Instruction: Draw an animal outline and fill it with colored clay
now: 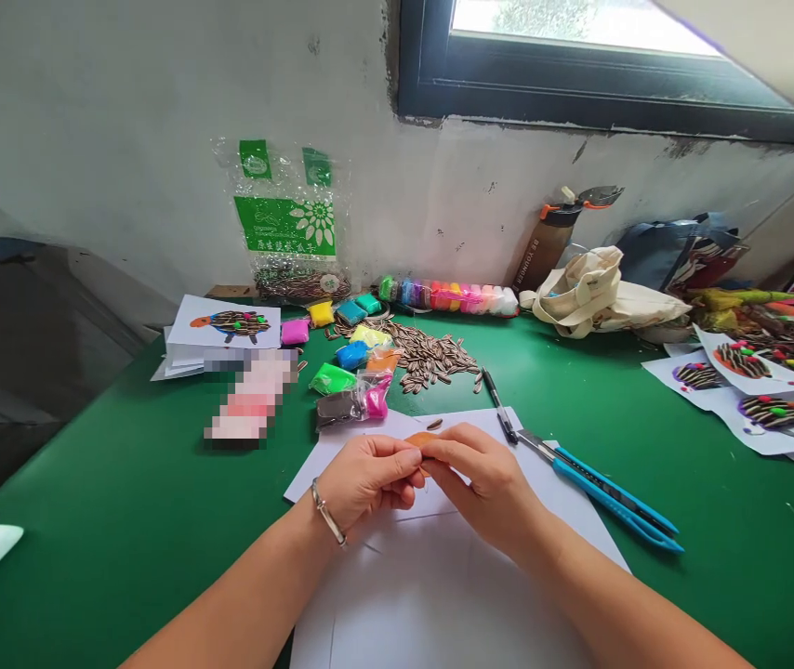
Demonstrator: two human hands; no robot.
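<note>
Both hands meet over the white paper (439,576) on the green table. My left hand (369,469), with a bracelet at the wrist, pinches a flattened piece of orange modelling clay (419,439). From the other side the fingers of my right hand (481,469) close on the same clay, partly hiding it. Just beyond the fingertips a single sunflower seed (434,424) lies on the paper. A black pen (500,407) rests at the paper's upper right edge, beside a blue utility knife (599,488).
Clay packets (341,406) and a pile of sunflower seeds (431,353) lie behind the paper. Along the wall stand a seed bag (289,228), a clay row (453,295), a bottle (547,243) and a cloth bag (578,297). Seed pictures lie left (188,311) and right (724,409).
</note>
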